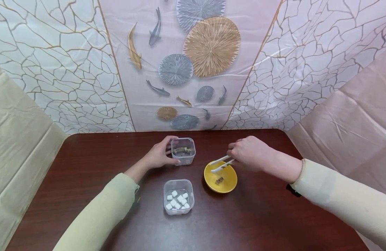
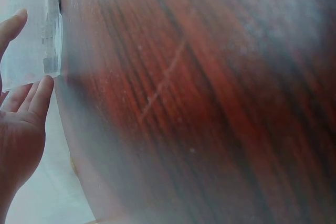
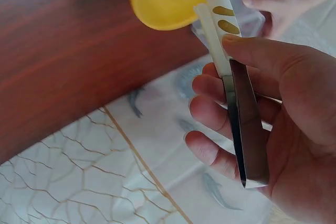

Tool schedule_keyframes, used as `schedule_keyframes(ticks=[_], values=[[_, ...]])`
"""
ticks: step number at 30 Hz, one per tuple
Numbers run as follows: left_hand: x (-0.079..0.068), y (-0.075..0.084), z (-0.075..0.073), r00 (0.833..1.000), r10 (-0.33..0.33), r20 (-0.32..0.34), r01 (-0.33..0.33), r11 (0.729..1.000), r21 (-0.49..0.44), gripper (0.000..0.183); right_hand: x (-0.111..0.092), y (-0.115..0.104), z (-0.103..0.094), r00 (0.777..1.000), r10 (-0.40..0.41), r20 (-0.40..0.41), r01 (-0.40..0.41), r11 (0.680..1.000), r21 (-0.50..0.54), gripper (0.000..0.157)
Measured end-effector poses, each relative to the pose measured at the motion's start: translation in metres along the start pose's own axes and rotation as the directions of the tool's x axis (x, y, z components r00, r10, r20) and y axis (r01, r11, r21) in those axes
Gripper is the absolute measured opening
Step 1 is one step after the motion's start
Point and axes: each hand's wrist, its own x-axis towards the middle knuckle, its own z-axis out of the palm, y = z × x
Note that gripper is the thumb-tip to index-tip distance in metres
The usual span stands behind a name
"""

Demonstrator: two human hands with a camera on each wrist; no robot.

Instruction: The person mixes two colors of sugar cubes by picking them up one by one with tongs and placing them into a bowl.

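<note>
My left hand (image 1: 158,154) grips a clear plastic container (image 1: 186,161) by its left side, thumb at the front and fingers behind. Several brown cubes (image 1: 182,150) lie in that container. In the left wrist view, the thumb and fingers stand on either side of the container (image 2: 29,40). My right hand (image 1: 250,152) holds small tongs with white tips (image 1: 218,169) over a yellow bowl (image 1: 210,180). Brown cubes (image 1: 219,180) rest on the bowl's bottom. Seen from the right wrist, the tongs (image 3: 247,119) have metal arms and parted tips, with nothing between them.
A second clear container (image 1: 179,211) with several white cubes (image 1: 173,202) stands nearer me, left of the bowl. All of these stand on a dark reddish wooden table (image 1: 95,164). Patterned cloth (image 1: 186,87) hangs behind the table's far edge.
</note>
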Motion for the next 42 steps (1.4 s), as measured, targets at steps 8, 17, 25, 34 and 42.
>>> schedule_keyframes(ticks=[8,17,25,34,42], values=[[0.000,0.000,-0.001,1.000,-0.024,0.002,0.024,0.999,0.030,0.089,0.020,0.009,-0.020,0.998,0.001,-0.066,0.000,1.000,0.021,0.018],[0.003,-0.001,-0.001,1.000,-0.020,0.007,0.020,0.999,0.040,0.091,0.048,0.011,-0.025,0.997,-0.003,-0.072,0.005,1.000,0.022,0.018],[0.002,0.005,-0.008,0.998,-0.040,0.043,0.036,0.996,0.078,0.100,0.071,0.012,-0.022,0.999,0.003,-0.044,-0.002,1.000,0.011,0.017],[0.004,0.018,-0.023,0.993,-0.028,0.114,0.017,0.995,0.101,0.096,0.090,0.012,-0.018,1.000,0.022,-0.009,-0.022,1.000,-0.002,0.016],[0.007,0.018,-0.026,0.991,-0.032,0.127,0.014,0.991,0.135,0.091,0.107,0.010,-0.012,0.999,0.034,0.029,-0.034,0.999,0.002,0.018]])
